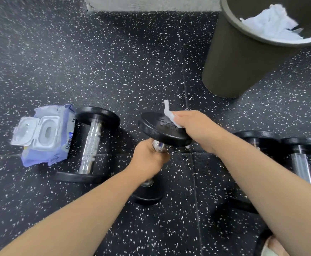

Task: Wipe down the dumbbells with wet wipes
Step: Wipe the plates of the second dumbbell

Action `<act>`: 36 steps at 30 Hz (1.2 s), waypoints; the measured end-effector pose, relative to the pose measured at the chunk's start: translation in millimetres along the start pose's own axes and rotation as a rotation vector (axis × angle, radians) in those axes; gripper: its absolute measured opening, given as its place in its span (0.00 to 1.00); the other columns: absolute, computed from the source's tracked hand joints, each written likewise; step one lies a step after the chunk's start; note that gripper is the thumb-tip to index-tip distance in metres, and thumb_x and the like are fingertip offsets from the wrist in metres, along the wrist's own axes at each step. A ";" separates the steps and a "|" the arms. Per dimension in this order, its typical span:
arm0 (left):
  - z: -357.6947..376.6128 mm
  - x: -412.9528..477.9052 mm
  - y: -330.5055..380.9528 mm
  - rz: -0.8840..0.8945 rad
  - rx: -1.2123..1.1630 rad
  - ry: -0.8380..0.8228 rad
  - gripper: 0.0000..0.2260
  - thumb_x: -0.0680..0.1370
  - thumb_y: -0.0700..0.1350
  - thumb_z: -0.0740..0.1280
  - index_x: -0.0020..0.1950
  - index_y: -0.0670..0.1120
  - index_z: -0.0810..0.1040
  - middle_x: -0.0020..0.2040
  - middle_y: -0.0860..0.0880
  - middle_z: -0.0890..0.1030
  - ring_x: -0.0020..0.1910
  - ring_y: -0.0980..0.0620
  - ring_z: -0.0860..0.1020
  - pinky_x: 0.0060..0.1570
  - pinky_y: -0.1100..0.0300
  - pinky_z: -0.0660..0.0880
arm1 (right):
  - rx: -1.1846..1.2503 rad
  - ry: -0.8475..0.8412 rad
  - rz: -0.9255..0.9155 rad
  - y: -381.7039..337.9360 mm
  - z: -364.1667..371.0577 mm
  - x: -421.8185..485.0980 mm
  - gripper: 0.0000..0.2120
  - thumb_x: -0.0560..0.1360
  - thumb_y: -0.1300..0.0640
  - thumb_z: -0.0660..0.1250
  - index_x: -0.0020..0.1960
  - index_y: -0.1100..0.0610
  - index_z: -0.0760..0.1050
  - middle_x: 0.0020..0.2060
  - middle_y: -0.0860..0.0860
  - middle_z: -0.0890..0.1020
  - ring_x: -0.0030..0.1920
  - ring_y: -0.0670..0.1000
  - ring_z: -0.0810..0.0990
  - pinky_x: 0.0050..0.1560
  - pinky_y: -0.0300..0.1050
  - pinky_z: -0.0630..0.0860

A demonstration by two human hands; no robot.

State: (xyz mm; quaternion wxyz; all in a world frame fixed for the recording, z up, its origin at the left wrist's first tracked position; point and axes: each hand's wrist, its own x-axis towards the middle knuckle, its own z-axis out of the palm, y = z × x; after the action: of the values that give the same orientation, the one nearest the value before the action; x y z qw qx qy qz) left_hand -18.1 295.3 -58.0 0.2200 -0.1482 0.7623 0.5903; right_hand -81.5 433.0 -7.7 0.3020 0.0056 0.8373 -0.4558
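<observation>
Hands are both closed: left hand (149,159) is clasping the handle of the upended dumbbell (160,130) at centre, right hand (197,126) is pinching a wet wipe (169,114) at its plate's two o'clock; overlapping circles seem best.

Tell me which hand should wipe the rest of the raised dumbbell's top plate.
Right. The right hand holds the wet wipe on the top plate, while the left hand grips the handle, steadying it.
</observation>
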 end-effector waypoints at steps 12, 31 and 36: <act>1.6 3.5 2.9 -0.057 0.034 0.059 0.13 0.69 0.32 0.68 0.30 0.45 0.70 0.24 0.50 0.71 0.29 0.50 0.68 0.31 0.58 0.66 | 0.431 0.357 0.042 9.7 31.8 -62.9 0.13 0.79 0.59 0.56 0.37 0.64 0.64 0.31 0.60 0.66 0.35 0.48 0.63 0.36 0.45 0.63; 4.5 13.0 -7.4 -0.217 0.075 0.018 0.09 0.73 0.46 0.71 0.43 0.44 0.72 0.36 0.48 0.78 0.30 0.54 0.78 0.30 0.62 0.75 | 0.607 0.188 0.404 40.1 27.0 -23.6 0.09 0.76 0.69 0.60 0.47 0.59 0.77 0.49 0.62 0.79 0.46 0.54 0.74 0.59 0.55 0.72; -18.3 16.6 -5.6 -0.264 0.206 0.003 0.15 0.74 0.50 0.71 0.52 0.41 0.73 0.46 0.44 0.81 0.42 0.50 0.83 0.44 0.50 0.81 | 0.572 0.167 0.375 43.5 33.1 -31.0 0.16 0.77 0.69 0.59 0.63 0.66 0.73 0.64 0.66 0.75 0.52 0.55 0.73 0.62 0.57 0.71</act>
State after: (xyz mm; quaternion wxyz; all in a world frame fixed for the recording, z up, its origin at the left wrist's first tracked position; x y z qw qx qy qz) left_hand -32.6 276.7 -67.4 0.3085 -0.2248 0.7929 0.4749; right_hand -27.1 441.3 -38.3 0.2972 0.2806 0.6820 -0.6065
